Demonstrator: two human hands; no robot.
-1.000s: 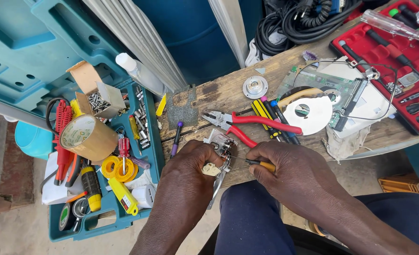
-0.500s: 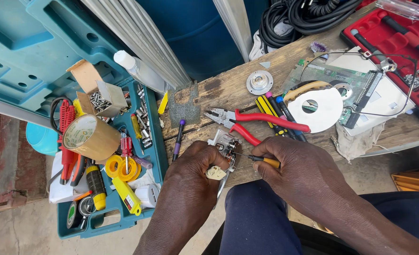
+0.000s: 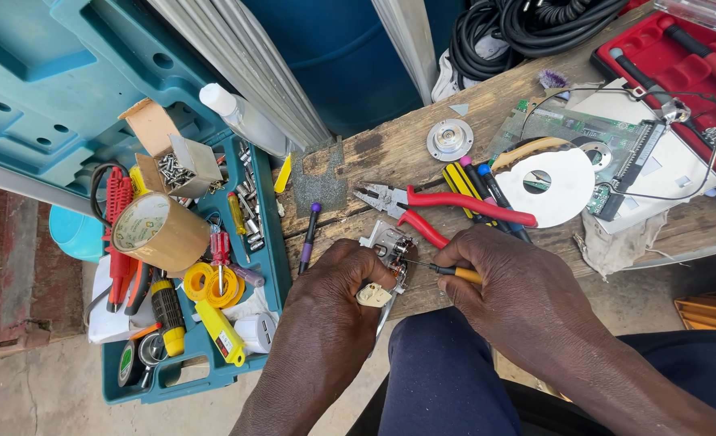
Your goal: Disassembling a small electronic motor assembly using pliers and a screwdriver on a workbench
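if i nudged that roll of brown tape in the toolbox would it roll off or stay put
The roll of brown tape would probably stay put: it lies tilted among tools in the teal toolbox, hemmed in by the red screwdrivers. Its round shape could roll on bare wood. The hollow core suggests it is fairly light.

single head view, looks steeply down, close over workbench [image 3: 390,153] edge.

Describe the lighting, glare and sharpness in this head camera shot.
Head view: even daylight with soft shadows; the white disc on the bench is bright, almost blown out; the left hand, right hand and the small metal part between them are sharp; straight edges bow slightly toward the frame corners, most visibly at the teal toolbox.
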